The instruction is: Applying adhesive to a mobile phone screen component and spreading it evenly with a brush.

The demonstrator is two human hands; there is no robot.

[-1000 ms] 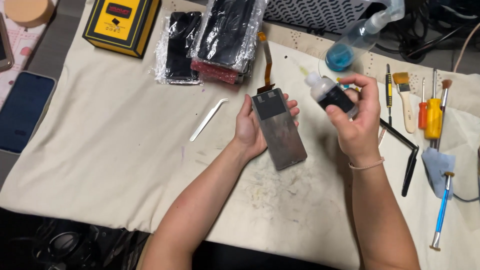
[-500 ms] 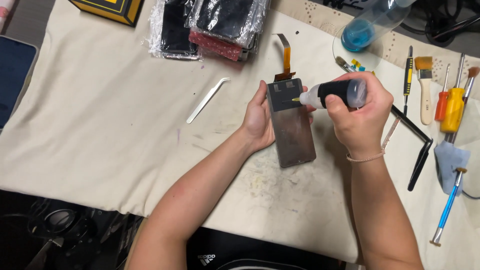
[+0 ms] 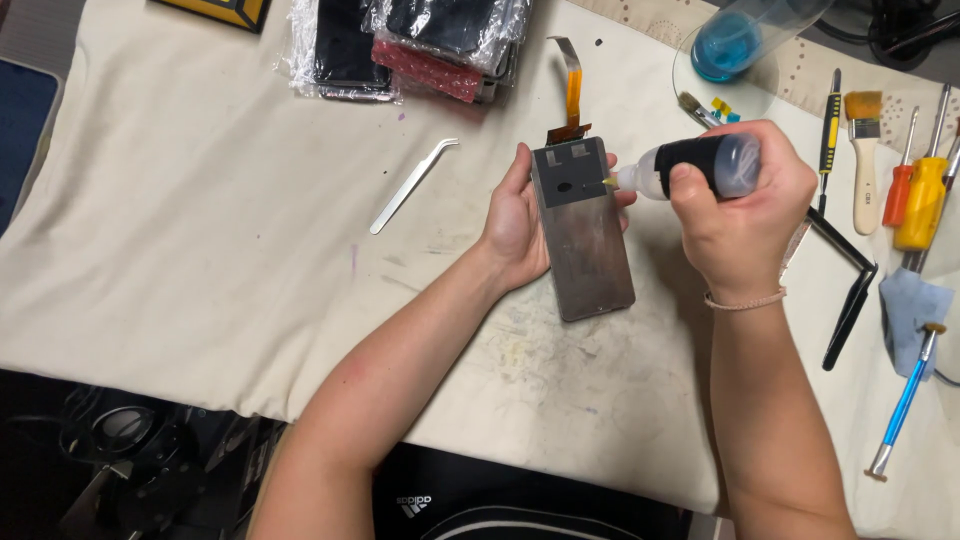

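Observation:
My left hand [image 3: 515, 225] holds a flat grey phone screen panel [image 3: 585, 240] from underneath, its back facing up, with an orange ribbon cable [image 3: 572, 90] sticking out of its far end. My right hand [image 3: 745, 205] grips a small black squeeze bottle [image 3: 705, 165] lying sideways. The bottle's white nozzle [image 3: 625, 180] points left and touches the upper right edge of the panel. Both hands hover over a stained cream cloth [image 3: 200, 250] covering the table.
Metal tweezers [image 3: 412, 185] lie left of the hands. Bagged dark parts [image 3: 420, 40] sit at the far edge. A clear bottle with blue liquid [image 3: 735, 45], a brush [image 3: 865, 160], screwdrivers [image 3: 920, 195], black tweezers [image 3: 850, 290] and a blue-handled tool [image 3: 905, 400] lie to the right.
The right hand tipped the bottle from upright to sideways and brought its nozzle onto the panel's upper right edge. The left hand kept holding the panel.

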